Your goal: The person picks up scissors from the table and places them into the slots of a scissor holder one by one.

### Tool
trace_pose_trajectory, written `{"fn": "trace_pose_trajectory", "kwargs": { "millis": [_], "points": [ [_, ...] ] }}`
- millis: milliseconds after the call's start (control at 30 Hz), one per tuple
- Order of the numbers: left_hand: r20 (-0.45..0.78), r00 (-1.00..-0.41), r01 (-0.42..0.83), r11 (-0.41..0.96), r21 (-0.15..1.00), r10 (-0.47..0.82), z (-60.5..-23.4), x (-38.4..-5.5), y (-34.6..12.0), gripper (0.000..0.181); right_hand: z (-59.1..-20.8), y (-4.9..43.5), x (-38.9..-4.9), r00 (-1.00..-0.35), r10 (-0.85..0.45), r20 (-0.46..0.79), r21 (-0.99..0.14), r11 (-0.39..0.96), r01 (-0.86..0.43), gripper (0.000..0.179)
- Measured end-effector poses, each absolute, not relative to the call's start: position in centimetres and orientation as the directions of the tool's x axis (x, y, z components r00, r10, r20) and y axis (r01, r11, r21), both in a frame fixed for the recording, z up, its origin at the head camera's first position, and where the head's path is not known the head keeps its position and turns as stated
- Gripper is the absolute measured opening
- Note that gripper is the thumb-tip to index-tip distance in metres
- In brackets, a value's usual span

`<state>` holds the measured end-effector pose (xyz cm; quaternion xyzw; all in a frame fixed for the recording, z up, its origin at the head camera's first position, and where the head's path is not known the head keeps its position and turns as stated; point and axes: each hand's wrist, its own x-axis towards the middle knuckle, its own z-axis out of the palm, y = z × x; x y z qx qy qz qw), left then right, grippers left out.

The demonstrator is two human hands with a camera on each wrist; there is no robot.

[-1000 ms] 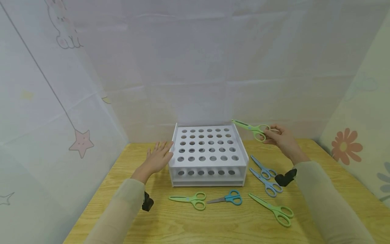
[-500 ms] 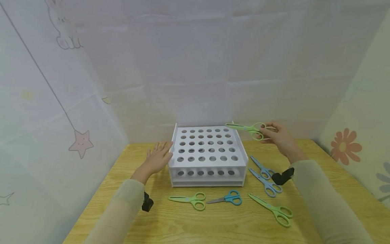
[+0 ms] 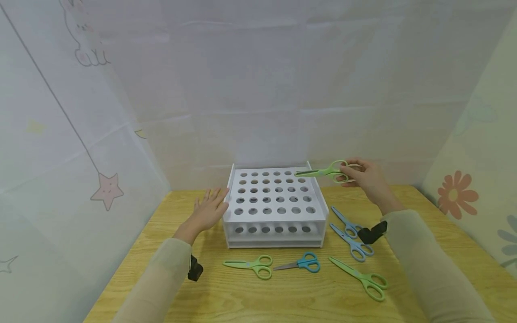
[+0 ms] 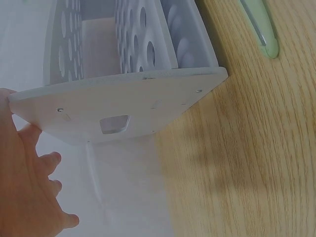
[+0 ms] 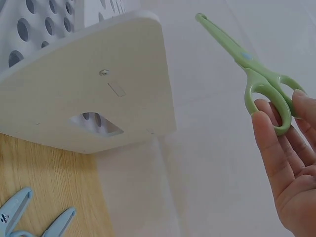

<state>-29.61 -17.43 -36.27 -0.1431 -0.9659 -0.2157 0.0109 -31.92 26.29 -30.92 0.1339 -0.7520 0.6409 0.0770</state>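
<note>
A white rack (image 3: 273, 217) with rows of round holes stands on the wooden table. Spread fingers of my left hand (image 3: 208, 210) touch the top edge of its left side panel, which the left wrist view also shows. My right hand (image 3: 366, 181) pinches green scissors (image 3: 323, 172) by the finger loops. Their closed blades point left, over the rack's back right corner in the head view. In the right wrist view the green scissors (image 5: 252, 66) are apart from the rack's side panel (image 5: 98, 84), tips up.
In front of the rack lie green scissors (image 3: 251, 265), blue scissors (image 3: 303, 262) with metal blades, and more green scissors (image 3: 365, 280). Two light blue pairs, one of them these scissors (image 3: 355, 246), lie right of the rack. A pale cloth wall (image 3: 258, 89) rises behind.
My right hand has moved a little left, bringing the green scissors from beside the rack to over its back right corner. Their tips have dipped. My left hand stays at the rack's side.
</note>
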Motion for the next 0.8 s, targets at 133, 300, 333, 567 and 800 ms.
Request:
{"fn": "trace_pose_trajectory", "kwargs": {
  "millis": [133,300,333,567,800],
  "points": [
    [0.091,-0.957,0.288,0.863,0.414,0.276,-36.3,-29.6,-17.5,0.053,-30.8,26.2,-31.9,-0.947,-0.108,0.303,-0.931,0.18,-0.318,0.036],
    [0.088,-0.957,0.287,0.861,0.419,0.276,-36.3,-29.5,-17.5,0.053,-30.5,25.9,-31.9,-0.945,-0.102,0.311,-0.916,0.233,-0.327,0.037],
    [0.086,-0.957,0.286,0.862,0.419,0.275,-36.3,-29.5,-17.5,0.053,-30.5,25.8,-31.8,-0.943,-0.106,0.314,-0.911,0.245,-0.331,0.038],
    [0.083,-0.958,0.282,0.864,0.416,0.273,-36.4,-29.7,-17.5,0.053,-29.9,25.4,-31.7,-0.939,-0.133,0.318,-0.887,0.308,-0.344,0.045],
    [0.086,-0.958,0.284,0.867,0.409,0.273,-36.4,-29.7,-17.5,0.053,-29.8,25.2,-31.9,-0.942,-0.113,0.317,-0.878,0.342,-0.336,0.046]
  ]
}}
